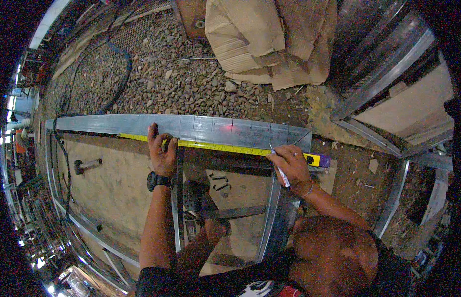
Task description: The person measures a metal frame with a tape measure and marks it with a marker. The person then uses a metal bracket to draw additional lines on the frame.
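Metal bar (213,129): cross-lines (232,125) drawn from mid-length toward right end; stretch left of them appears unmarked, possibly remaining. Tape measure (215,147) lies along near edge. Left hand (162,157) part-curled on tape; pinching or pressing, cannot tell. Right hand (293,167) grips white marker (284,177).

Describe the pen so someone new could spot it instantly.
Start at the long silver metal beam across the picture. By its right end, the right hand grips the pen across the yellow measuring tape. Its slim white barrel sets it apart from both.
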### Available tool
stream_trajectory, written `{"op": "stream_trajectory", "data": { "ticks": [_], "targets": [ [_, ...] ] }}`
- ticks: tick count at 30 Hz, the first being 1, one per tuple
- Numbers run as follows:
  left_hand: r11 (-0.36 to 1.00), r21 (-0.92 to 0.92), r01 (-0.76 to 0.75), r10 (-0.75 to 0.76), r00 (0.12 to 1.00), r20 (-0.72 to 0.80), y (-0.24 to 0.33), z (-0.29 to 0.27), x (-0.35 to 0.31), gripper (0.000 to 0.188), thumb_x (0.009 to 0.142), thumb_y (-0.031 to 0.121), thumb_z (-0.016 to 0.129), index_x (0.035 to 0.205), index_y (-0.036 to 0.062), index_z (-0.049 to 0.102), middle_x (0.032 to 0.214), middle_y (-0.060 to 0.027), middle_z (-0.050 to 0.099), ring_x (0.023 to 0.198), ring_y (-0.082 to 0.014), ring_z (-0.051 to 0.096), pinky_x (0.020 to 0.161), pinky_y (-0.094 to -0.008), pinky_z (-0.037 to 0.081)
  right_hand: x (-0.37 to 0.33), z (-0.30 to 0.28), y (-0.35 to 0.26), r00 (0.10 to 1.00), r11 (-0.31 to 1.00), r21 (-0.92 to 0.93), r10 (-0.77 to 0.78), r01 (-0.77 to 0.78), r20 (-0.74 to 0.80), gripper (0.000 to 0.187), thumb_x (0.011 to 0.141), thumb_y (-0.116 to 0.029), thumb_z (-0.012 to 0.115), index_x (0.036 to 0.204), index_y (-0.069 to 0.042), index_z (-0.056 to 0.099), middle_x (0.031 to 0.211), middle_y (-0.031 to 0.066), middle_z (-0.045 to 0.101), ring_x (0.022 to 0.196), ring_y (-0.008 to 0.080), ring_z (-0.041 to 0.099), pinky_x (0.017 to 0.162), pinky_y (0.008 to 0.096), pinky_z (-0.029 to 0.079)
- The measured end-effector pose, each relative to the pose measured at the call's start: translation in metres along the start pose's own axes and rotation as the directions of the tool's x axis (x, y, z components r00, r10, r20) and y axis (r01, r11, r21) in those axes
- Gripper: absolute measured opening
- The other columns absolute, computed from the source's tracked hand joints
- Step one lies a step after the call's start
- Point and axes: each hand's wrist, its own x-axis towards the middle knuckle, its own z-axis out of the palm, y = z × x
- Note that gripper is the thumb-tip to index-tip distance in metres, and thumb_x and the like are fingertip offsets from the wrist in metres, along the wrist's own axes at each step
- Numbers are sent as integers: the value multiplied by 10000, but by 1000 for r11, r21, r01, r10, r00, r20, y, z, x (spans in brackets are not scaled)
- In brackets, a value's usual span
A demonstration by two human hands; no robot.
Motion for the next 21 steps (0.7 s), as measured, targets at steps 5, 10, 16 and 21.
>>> {"op": "stream_trajectory", "data": {
  "ticks": [5, 10, 16, 21],
  "targets": [
    [1000, -29, 6, -6, 1000, -7, -2, 3, 1, 143, 858, 52, 721, 985, 36, 658, 1560, -247, 347, 1466, -385, 324, 1198, -458, 259, 3, 1, -1, 1000, 1000, -14, 7, -7, -15, 397, 775, -74, 702, 1168, -96, 647, 1139, 157, 639, 1064, 388, 596, 925, 508, 490],
    [1000, -17, -13, 13, 1000, -24, -6, 4, 5, 151, 859, 60, 724, 992, 41, 655, 1557, -246, 352, 1462, -386, 328, 1195, -466, 265, 10, 4, -2, 995, 1000, -14, -19, 18, -102, 378, 772, -68, 749, 1136, -91, 650, 1096, 152, 646, 1012, 379, 607, 871, 501, 498],
    [999, -50, -7, 5, 999, -47, -9, 6, 4, 154, 852, 65, 728, 987, 48, 655, 1552, -248, 361, 1458, -393, 331, 1191, -475, 270, 14, 3, -9, 982, 996, 50, 78, -71, -174, 309, 820, -61, 737, 1118, -62, 654, 1084, 152, 656, 1009, 353, 614, 915, 461, 476],
    [1000, -7, 14, -15, 1000, -23, -5, 4, 4, 158, 854, 89, 733, 987, 53, 656, 1551, -246, 361, 1455, -394, 335, 1190, -476, 274, 15, -4, -23, 868, 752, 510, 496, -418, -21, 229, 927, -126, 657, 1138, -37, 641, 1048, 138, 689, 989, 292, 655, 901, 404, 510]
  ]
}}
